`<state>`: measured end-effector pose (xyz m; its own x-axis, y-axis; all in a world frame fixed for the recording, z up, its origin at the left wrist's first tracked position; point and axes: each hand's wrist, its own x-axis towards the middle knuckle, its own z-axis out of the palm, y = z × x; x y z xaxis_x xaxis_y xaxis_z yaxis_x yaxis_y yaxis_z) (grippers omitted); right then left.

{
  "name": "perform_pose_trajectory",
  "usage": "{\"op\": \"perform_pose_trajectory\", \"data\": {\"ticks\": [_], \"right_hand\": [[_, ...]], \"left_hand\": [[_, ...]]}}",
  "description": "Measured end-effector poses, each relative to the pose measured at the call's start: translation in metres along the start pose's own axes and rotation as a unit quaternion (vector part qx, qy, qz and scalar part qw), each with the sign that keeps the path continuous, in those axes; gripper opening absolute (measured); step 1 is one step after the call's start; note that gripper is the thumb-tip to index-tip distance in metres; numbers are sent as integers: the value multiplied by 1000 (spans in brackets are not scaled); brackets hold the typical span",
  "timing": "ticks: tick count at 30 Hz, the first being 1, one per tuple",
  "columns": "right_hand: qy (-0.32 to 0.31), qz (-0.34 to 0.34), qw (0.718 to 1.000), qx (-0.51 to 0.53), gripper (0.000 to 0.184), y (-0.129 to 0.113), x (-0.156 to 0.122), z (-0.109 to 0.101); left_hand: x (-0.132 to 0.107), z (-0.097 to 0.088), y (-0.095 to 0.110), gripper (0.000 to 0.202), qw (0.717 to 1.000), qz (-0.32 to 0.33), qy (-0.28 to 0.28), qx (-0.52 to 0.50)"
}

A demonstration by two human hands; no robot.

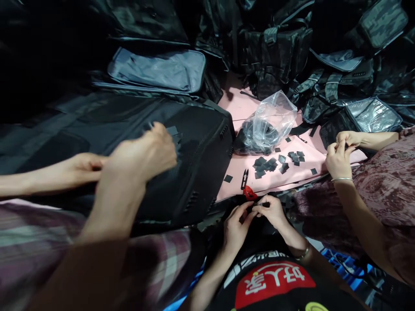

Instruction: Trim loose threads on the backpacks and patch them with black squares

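My left hand (235, 226) and my right hand (272, 211) meet at the near edge of the pink table (241, 106). Both have their fingers pinched together on a small dark piece between them that I cannot make out. A small red tool (249, 192) lies just beyond my fingertips. A pair of black snips (244, 178) rests on the pink top a little farther out. I wear a watch or bangle on my right wrist.
To my left, a co-worker's two hands (142, 157) press on a large black bag (197, 147). To my right, another person's hands (340, 153) pinch something small. Several black squares (269, 164) and a clear plastic bag (270, 121) lie on the table. Camouflage bags (275, 47) are piled behind.
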<state>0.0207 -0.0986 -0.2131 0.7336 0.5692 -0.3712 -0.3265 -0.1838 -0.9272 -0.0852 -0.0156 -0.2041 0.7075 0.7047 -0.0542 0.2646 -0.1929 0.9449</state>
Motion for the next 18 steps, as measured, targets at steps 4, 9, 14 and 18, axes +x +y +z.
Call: {"op": "perform_pose_trajectory", "data": {"ticks": [4,9,14,18], "right_hand": [[-53,-1,998,31,29,-4,-1,-3],[-13,-31,998,-48,30,-4,-6,-9],[-23,-66,988,-138,19,-14,-17,-11],[-85,12,996,-28,14,-28,-20,-17]], "left_hand": [[0,-2,4,28,998,-21,-18,-49],[0,-1,6,38,971,-152,-45,-182],[5,-2,13,31,962,-192,-91,-174],[7,-2,15,30,954,-214,-92,-188]]}}
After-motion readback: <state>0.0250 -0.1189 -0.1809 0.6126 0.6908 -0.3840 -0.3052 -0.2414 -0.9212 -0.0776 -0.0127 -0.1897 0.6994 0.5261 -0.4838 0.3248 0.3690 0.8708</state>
